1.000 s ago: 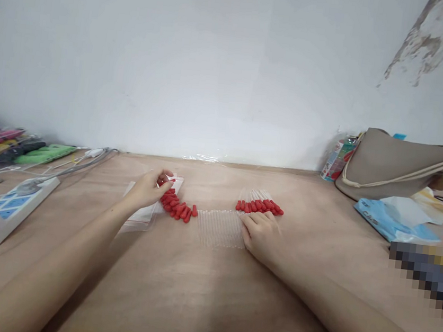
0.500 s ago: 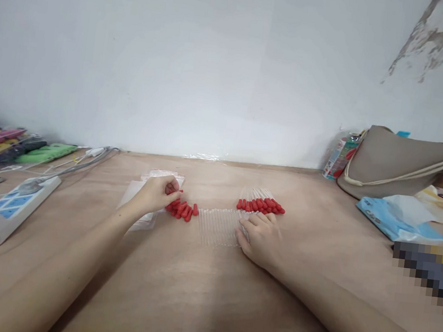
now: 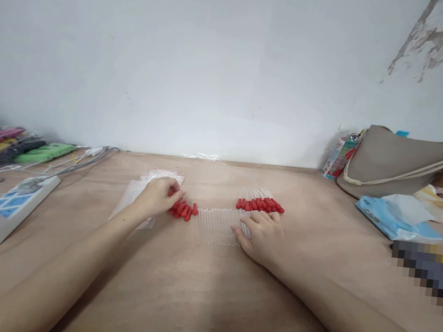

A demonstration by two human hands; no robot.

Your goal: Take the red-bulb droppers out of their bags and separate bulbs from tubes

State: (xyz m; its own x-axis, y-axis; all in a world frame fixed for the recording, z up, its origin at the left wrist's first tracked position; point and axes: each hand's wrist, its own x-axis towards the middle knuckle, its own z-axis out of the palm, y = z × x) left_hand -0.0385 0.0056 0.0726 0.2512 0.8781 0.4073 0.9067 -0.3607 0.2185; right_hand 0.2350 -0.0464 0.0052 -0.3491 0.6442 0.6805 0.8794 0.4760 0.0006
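A pile of small red rubber bulbs point(image 3: 184, 210) lies on the wooden table point(image 3: 199, 291). My left hand point(image 3: 159, 196) rests on the pile's left end, fingers curled over some bulbs, on top of clear plastic bags point(image 3: 133, 198). A row of clear glass tubes point(image 3: 217, 225) lies side by side in the middle. My right hand point(image 3: 262, 235) lies on the right end of that row, fingers bent down onto the tubes. Just behind it lies a row of finished droppers with red bulbs point(image 3: 260, 204).
A white power strip point(image 3: 8, 208) with cables and coloured items point(image 3: 19, 149) lie at the left. A beige bag point(image 3: 398, 162), a bottle point(image 3: 338, 156) and a blue tissue packet point(image 3: 393, 220) stand at the right. A white wall runs along the table's far edge.
My left hand has dropped from above the bulbs onto the pile and closed over it. My right hand has slid slightly left along the glass tubes.
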